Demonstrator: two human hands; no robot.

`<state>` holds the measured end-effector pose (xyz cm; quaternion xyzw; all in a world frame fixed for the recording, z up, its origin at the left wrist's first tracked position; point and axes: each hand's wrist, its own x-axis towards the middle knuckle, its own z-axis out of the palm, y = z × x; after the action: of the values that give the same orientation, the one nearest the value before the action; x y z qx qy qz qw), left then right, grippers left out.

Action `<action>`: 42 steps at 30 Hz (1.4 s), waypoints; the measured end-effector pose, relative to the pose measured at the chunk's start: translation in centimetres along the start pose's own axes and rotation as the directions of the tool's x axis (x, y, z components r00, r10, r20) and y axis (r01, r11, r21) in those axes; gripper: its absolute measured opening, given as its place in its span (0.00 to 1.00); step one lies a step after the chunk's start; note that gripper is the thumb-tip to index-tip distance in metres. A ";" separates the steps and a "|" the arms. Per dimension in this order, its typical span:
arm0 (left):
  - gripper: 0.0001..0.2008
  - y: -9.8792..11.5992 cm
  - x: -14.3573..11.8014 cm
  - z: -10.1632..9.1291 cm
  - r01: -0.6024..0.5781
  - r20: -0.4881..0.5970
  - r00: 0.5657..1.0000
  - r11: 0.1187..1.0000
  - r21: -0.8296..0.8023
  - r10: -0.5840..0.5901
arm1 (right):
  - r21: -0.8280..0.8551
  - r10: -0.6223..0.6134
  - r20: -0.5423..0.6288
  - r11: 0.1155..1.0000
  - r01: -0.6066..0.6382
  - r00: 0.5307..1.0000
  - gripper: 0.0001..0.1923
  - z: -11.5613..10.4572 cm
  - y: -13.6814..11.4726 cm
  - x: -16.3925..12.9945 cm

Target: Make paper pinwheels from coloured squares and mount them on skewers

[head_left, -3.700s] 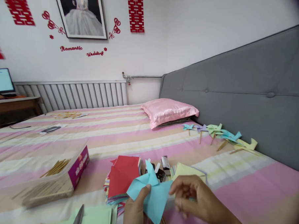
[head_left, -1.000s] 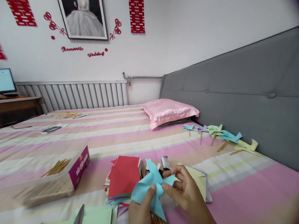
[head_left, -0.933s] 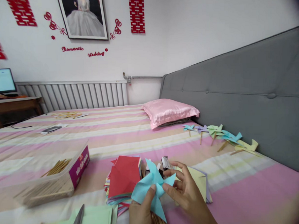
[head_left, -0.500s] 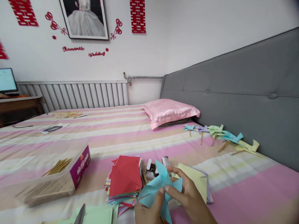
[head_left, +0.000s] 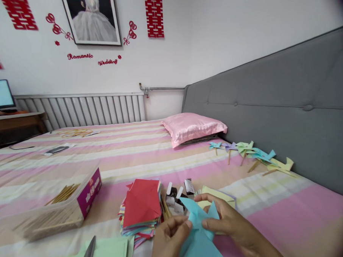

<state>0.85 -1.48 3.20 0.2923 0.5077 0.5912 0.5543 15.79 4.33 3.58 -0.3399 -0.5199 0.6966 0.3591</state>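
Both my hands hold a light blue paper pinwheel [head_left: 200, 233] low in the middle of the view, above the striped bedspread [head_left: 133, 156]. My left hand [head_left: 167, 240] pinches its left side between thumb and fingers. My right hand [head_left: 235, 228] grips its right side, fingers curled over a folded point. Just behind lies a stack of coloured paper squares [head_left: 141, 209] with a red sheet on top, and a yellow folded sheet [head_left: 217, 194]. Small black and white clips [head_left: 178, 192] sit between them.
A clear box of wooden sticks [head_left: 55, 209] stands at left. Scissors [head_left: 87, 255] lie on green paper [head_left: 108, 254] at the bottom left. Several finished pinwheels [head_left: 252, 155] line the grey headboard [head_left: 273, 109]. A pink pillow [head_left: 192, 127] lies further back.
The blue pinwheel and both hands have shifted right and lower in view. The paper has been turned and folded, so it now hangs lower between my hands.
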 end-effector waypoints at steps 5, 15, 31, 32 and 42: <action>0.11 -0.8 -0.2 0.6 -0.044 0.004 0.999 0.990 0.132 0.044 | -0.126 -0.039 0.035 0.991 0.043 0.999 0.24 0.7 -0.5 -0.6; 0.07 -1.7 0.2 0.7 -0.052 -0.037 0.998 0.990 0.132 0.057 | -0.281 -0.083 0.032 0.956 0.088 0.996 0.26 1.4 -0.9 -0.7; 0.11 -0.2 0.5 -1.8 -0.025 -0.245 0.970 0.994 -0.111 -0.003 | -0.337 -0.390 -0.002 0.867 0.367 0.921 0.08 1.5 -1.6 -1.1; 0.11 0.0 0.3 -1.8 -0.029 -0.254 0.967 0.989 -0.142 -0.008 | -0.357 -0.340 0.068 0.870 0.341 0.938 0.06 1.8 -1.7 -1.4; 0.08 2.2 -0.8 -0.7 0.011 -0.224 0.971 0.946 -0.323 -0.088 | -0.560 -0.203 0.217 0.776 0.292 0.955 0.19 4.3 -0.4 -1.4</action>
<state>-0.43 -2.18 5.15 0.1134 0.4746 0.6818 0.5449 12.87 1.15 5.13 -0.3112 -0.7737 0.4716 0.2867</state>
